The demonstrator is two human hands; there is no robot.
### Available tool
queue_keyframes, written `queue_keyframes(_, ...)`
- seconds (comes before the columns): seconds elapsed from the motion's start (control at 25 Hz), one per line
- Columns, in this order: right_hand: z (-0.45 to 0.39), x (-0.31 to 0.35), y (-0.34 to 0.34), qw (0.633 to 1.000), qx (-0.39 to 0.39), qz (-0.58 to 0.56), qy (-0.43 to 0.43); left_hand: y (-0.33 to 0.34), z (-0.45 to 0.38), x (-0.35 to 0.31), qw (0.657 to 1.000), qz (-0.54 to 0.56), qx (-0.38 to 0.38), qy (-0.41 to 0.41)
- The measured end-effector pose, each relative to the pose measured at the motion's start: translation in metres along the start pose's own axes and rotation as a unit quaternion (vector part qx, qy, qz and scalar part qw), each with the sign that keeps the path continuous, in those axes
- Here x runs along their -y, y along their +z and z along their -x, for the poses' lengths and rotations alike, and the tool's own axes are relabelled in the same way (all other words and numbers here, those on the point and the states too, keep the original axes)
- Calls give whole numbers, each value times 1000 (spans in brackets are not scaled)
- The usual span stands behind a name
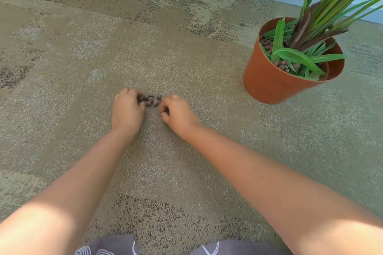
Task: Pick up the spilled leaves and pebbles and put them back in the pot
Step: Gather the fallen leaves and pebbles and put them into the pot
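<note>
Because the left hand and the right hand both curl their fingers inward around the loose cluster of pebbles on the carpet without plainly gripping any, I cannot tell whether either holds one, and the round pieces could roll out between the 2 hands or drop on the carry to the pot, which stands well apart to the right. I count 2 hands, roughly 10 pebbles still on the floor, 1 orange pot, and no spilled leaves visible on the carpet
</note>
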State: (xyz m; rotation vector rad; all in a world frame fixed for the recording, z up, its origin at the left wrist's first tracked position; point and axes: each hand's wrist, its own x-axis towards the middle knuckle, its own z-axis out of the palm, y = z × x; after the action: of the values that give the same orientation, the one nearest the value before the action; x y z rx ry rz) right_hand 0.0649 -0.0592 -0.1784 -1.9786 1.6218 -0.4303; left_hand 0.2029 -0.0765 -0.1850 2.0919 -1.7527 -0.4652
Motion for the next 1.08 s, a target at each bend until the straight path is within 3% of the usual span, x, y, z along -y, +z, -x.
queue_keyframes(0.12, -1, 4, -9, 966, -17, -218, 135, -6, -7, 2, 998, -15, 27, 51)
queue_keyframes(0.28, 6, 12, -21, 798, 4, -538, 272, -9, -13, 6, 991, -44, 42, 118)
queue_keyframes(0.44, 14, 10, -26, 647, 16, -702, 298, -17, -13, -8, 997, 77, -20, 22)
queue_keyframes(0.52, 13, 8, -27, 598, 19, -737, 315, -18, -6, -25, 992, 127, -19, 20)
queue_keyframes(0.72, 2, 10, -26, 542, -78, -770, 327, -2, 18, -66, 981, 140, 92, 103)
queue_keyframes(0.8, 1, 8, -29, 521, -103, -783, 323, -3, 16, -70, 978, 150, 100, 106)
queue_keyframes(0.88, 4, 1, -30, 530, -103, -776, 325, -8, 8, -63, 983, 155, 59, 78)
queue_keyframes(0.96, 11, -7, -29, 553, -84, -760, 330, -9, 1, -46, 996, 81, 27, 40)
queue_keyframes(1.08, 22, -14, -26, 573, -62, -754, 315, -4, 4, -31, 993, -79, 85, 11)
